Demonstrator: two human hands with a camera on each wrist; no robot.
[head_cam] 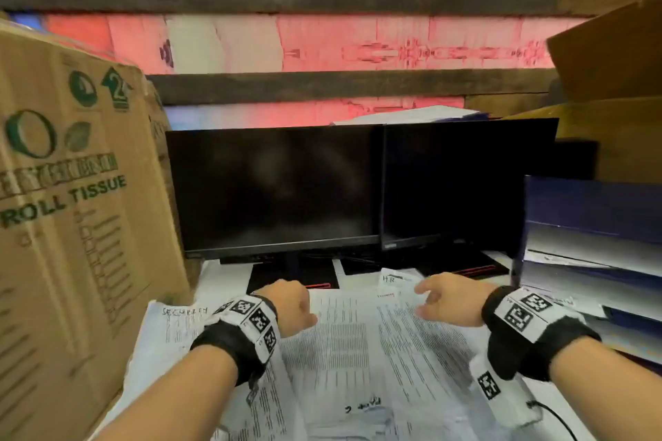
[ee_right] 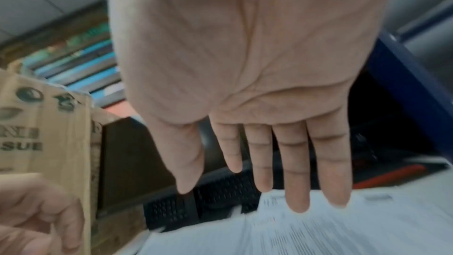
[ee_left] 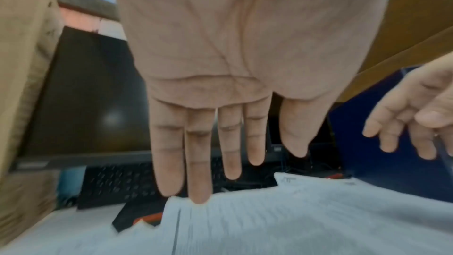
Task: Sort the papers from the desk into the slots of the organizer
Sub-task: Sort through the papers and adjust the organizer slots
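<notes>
Several printed papers (head_cam: 358, 351) lie spread over the desk in front of me, also seen as blurred white papers (ee_left: 294, 216) and papers (ee_right: 306, 232) in the wrist views. My left hand (head_cam: 297, 304) hovers above their left part, fingers straight, holding nothing; the left hand (ee_left: 220, 143) shows an empty palm. My right hand (head_cam: 440, 297) floats over the sheet marked "H.R", fingers relaxed and spread; the right hand (ee_right: 264, 162) is empty too. The dark blue organizer (head_cam: 591, 211) with stacked slots stands at the right, holding some sheets.
Two dark monitors (head_cam: 286, 190) stand behind the papers, with a black keyboard (ee_left: 117, 183) under them. A tall "Roll Tissue" cardboard box (head_cam: 78, 225) walls off the left. More cardboard boxes (head_cam: 616, 82) rise behind the organizer. A black cable (head_cam: 559, 419) trails at the lower right.
</notes>
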